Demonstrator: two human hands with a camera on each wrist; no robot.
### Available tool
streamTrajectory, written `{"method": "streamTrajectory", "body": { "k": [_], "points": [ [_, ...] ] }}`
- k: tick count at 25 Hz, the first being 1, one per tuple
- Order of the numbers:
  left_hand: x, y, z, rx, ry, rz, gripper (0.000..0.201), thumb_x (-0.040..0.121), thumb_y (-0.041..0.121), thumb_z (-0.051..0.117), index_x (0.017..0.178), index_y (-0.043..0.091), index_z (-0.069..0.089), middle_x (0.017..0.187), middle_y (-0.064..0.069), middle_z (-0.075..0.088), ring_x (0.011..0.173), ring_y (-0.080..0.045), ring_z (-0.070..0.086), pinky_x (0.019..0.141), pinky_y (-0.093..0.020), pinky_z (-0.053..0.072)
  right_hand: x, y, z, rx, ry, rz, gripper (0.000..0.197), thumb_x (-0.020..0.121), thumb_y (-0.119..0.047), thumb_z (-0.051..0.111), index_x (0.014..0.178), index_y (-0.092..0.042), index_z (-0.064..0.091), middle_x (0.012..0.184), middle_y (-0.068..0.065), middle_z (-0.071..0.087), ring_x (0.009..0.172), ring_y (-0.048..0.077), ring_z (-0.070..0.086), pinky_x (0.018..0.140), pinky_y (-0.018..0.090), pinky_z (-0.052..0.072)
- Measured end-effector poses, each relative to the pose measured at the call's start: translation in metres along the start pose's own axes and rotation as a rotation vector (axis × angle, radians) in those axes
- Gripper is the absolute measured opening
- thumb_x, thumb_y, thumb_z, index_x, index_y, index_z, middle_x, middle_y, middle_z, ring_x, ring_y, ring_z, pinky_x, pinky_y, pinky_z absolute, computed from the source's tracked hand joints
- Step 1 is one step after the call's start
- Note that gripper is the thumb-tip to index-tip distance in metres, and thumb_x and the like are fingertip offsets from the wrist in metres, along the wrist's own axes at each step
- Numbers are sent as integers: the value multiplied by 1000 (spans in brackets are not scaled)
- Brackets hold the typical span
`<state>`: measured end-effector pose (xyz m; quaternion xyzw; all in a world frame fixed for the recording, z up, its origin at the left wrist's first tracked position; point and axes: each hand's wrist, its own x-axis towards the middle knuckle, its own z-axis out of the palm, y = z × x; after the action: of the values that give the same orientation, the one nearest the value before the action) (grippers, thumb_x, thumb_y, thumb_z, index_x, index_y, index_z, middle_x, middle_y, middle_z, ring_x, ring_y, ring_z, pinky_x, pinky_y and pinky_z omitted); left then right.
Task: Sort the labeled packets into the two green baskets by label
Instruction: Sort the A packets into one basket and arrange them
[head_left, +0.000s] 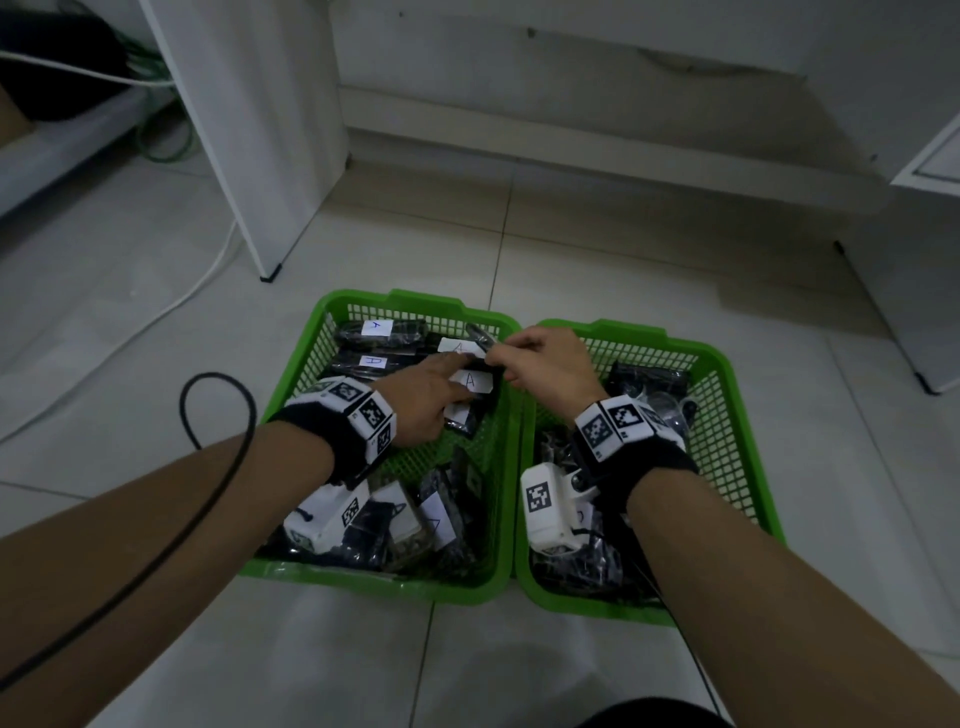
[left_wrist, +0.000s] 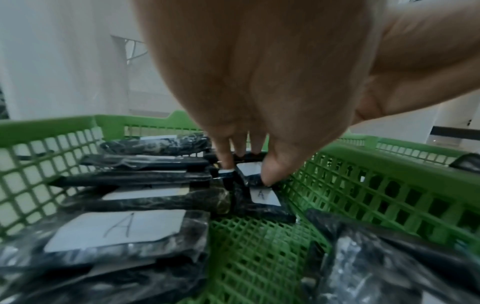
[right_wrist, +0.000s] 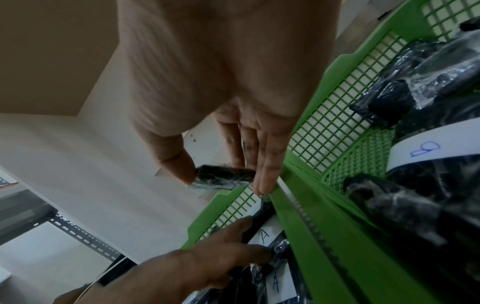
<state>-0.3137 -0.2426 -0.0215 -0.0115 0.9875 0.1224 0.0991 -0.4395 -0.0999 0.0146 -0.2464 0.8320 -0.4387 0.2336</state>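
— Two green baskets, side by side on the tiled floor (head_left: 156, 291). Where are your hands?

— Take the seam where the two rims touch. My right hand (head_left: 545, 371) hovers over that seam at its far end, thumb and fingers pinching a small dark packet (right_wrist: 224, 174) wrapped in crinkly clear film. My left hand (head_left: 423, 402) reaches into the left basket (head_left: 400, 301) just beside the seam, fingers straight and a little spread, tips pressing down on the packets stacked there.

— What does each wrist camera add?

— The right wrist view shows the pinched packet plainly, raised above the left basket's far corner; from the head it is only a sliver past my knuckles. That view also catches a white paper label marked B (right_wrist: 428, 148) in the right basket (head_left: 727, 358). The left wrist view shows my fingertips (left_wrist: 272, 174) touching a packet's white label, and rows of black, glossy packets with rectangular labels marked A (left_wrist: 116, 228).

— And the baskets themselves?

— Rigid plastic, open square mesh on walls and floor, with solid rims.
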Motion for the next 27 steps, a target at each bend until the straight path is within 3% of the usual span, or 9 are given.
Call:
{"method": "streamTrajectory", "body": {
  "k": [2, 5, 9, 11, 14, 17, 20, 27],
  "points": [
    [6, 1, -1, 93, -154, -36, 55, 89, 7, 49, 143, 12, 47, 164, -12, 5, 150, -28, 18, 118, -36, 28, 1, 4, -1, 29, -2, 3, 27, 60, -51, 74, 72, -27, 78, 76, -8, 76, 83, 15, 73, 83, 44, 62],
    [4, -4, 5, 124, -133, 11, 49, 88, 6, 50, 137, 8, 53, 160, -8, 24, 140, -27, 38, 110, -38, 40, 0, 8, -5, 51, -10, -1, 23, 67, -47, 76, 71, -25, 79, 74, -4, 76, 82, 18, 74, 82, 46, 62],
    [-3, -9, 2, 44, -64, -10, 49, 86, 1, 48, 134, 12, 55, 140, -6, 48, 123, -25, 53, 100, -41, 48, -3, 10, -3, 42, -32, -27, 22, 74, -46, 76, 81, -25, 77, 79, -4, 76, 84, 17, 74, 83, 44, 62],
    [1, -7, -4, 57, -21, 13, 52, 86, -1, 48, 135, 14, 53, 141, -7, 46, 124, -25, 51, 98, -39, 48, -2, 11, -3, 25, -21, -40, 27, 70, -52, 73, 81, -27, 76, 79, -6, 76, 83, 16, 74, 82, 45, 62],
    [11, -4, -4, 162, -108, 13, 62, 86, 0, 49, 144, 19, 42, 151, -6, 35, 132, -27, 44, 101, -41, 47, -1, 12, -3, 30, -31, -38, 25, 72, -51, 74, 80, -27, 75, 80, -5, 76, 84, 17, 74, 83, 46, 62],
    [18, 1, 3, 205, -103, -4, 70, 85, 2, 52, 150, 21, 31, 149, -8, 32, 130, -28, 44, 102, -44, 47, 0, 14, -3, 45, -16, -37, 35, 64, -57, 71, 80, -26, 76, 79, -6, 76, 83, 15, 74, 82, 44, 62],
    [21, 5, 5, 253, -67, -31, 61, 86, 3, 52, 143, 16, 39, 138, -9, 37, 123, -27, 46, 102, -41, 46, 1, 16, -2, 63, -20, -35, 32, 67, -53, 73, 81, -24, 76, 79, -5, 76, 83, 16, 74, 82, 44, 63],
    [22, 9, -5, 345, -67, -3, 45, 88, 5, 57, 132, 15, 51, 136, -7, 48, 115, -24, 55, 93, -35, 52, 4, 17, 1, 60, 7, -49, 42, 58, -60, 69, 78, -23, 77, 76, -7, 76, 81, 14, 74, 81, 44, 62]
  ]
}}
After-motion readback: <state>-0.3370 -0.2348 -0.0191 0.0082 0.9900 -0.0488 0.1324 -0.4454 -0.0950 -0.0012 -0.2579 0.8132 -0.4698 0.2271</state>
